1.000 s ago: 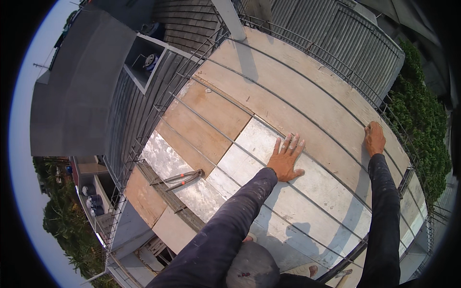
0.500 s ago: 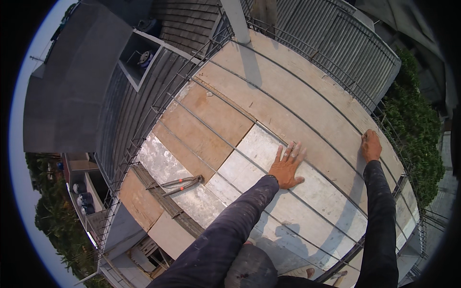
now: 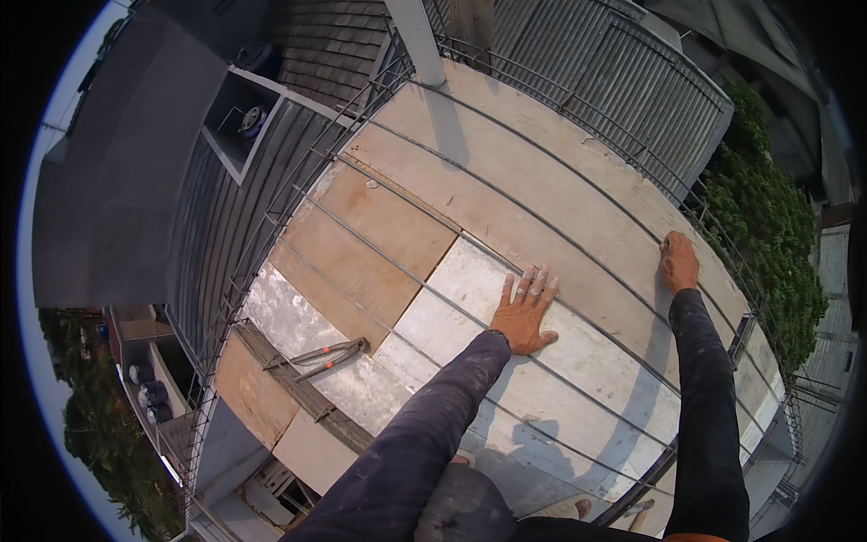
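Note:
My left hand (image 3: 522, 321) lies flat, fingers spread, on a pale whitish panel (image 3: 433, 323) of the deck, close to thin steel bars that run across it. Farther right, my right hand (image 3: 679, 263) is closed, its curled fingers at a long steel bar (image 3: 578, 172) over the tan panel (image 3: 519, 149). The bar runs up to those fingers; the grip itself is partly hidden. Left of my left arm, a pair of pincers (image 3: 327, 356) with orange marks rests on a grey-stained panel (image 3: 298, 303), apart from both hands.
A tied rebar cage (image 3: 280, 203) borders the deck's left side, with another along its far edge. Beside the pincers lies a bundle of bars (image 3: 293, 379). A grey post (image 3: 417, 41) stands at the far corner. Beyond are a corrugated roof (image 3: 587, 86) and green trees (image 3: 768, 226).
The whole view has shifted slightly, so the deck and both hands sit a little farther left. Against the deck, neither hand has visibly moved.

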Action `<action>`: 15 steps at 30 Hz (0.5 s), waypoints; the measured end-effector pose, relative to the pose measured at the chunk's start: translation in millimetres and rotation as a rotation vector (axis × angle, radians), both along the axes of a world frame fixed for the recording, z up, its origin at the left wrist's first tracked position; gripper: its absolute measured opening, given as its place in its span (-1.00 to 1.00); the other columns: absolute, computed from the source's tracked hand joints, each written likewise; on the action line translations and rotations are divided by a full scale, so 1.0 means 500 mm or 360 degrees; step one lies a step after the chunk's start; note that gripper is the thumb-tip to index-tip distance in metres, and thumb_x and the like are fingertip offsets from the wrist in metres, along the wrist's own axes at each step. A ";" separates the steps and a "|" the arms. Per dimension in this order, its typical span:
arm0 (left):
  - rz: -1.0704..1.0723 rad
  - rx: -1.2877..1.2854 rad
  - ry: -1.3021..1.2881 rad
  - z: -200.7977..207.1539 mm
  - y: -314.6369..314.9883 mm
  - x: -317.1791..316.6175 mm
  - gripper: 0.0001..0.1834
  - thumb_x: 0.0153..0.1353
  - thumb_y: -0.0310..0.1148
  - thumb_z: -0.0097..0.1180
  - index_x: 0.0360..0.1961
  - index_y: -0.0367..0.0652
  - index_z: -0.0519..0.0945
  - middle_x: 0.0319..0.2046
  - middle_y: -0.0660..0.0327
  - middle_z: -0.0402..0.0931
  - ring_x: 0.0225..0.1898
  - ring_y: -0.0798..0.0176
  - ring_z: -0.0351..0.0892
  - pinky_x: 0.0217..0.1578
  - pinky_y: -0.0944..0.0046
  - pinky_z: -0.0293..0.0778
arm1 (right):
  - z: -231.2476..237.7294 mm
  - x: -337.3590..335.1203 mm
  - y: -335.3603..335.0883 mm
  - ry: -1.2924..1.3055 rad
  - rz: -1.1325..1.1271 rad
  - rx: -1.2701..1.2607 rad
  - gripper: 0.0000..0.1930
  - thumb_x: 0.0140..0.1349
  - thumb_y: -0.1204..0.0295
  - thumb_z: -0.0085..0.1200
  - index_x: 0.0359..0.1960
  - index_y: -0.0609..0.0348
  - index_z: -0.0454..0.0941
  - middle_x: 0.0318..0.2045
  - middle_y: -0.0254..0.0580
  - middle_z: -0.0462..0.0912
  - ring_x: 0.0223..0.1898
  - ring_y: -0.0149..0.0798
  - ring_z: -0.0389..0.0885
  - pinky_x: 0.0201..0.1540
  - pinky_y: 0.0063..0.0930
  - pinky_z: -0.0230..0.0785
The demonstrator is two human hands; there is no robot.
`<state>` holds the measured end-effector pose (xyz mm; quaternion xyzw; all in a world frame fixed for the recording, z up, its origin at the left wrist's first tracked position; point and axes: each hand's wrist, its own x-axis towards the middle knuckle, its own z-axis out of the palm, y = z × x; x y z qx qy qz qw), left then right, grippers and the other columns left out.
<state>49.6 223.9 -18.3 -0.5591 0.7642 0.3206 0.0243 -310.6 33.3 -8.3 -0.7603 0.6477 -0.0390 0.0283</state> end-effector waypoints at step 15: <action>-0.0039 -0.0098 -0.0100 -0.015 0.003 -0.003 0.27 0.28 0.42 0.11 0.72 0.02 -0.27 0.71 -0.06 -0.46 0.71 -0.18 -0.59 0.60 -0.36 -0.58 | 0.161 -0.015 0.285 0.0001 0.0126 0.0508 -0.47 0.34 0.22 0.27 0.30 0.11 0.55 0.20 0.04 0.59 0.27 0.14 0.53 0.30 0.02 0.41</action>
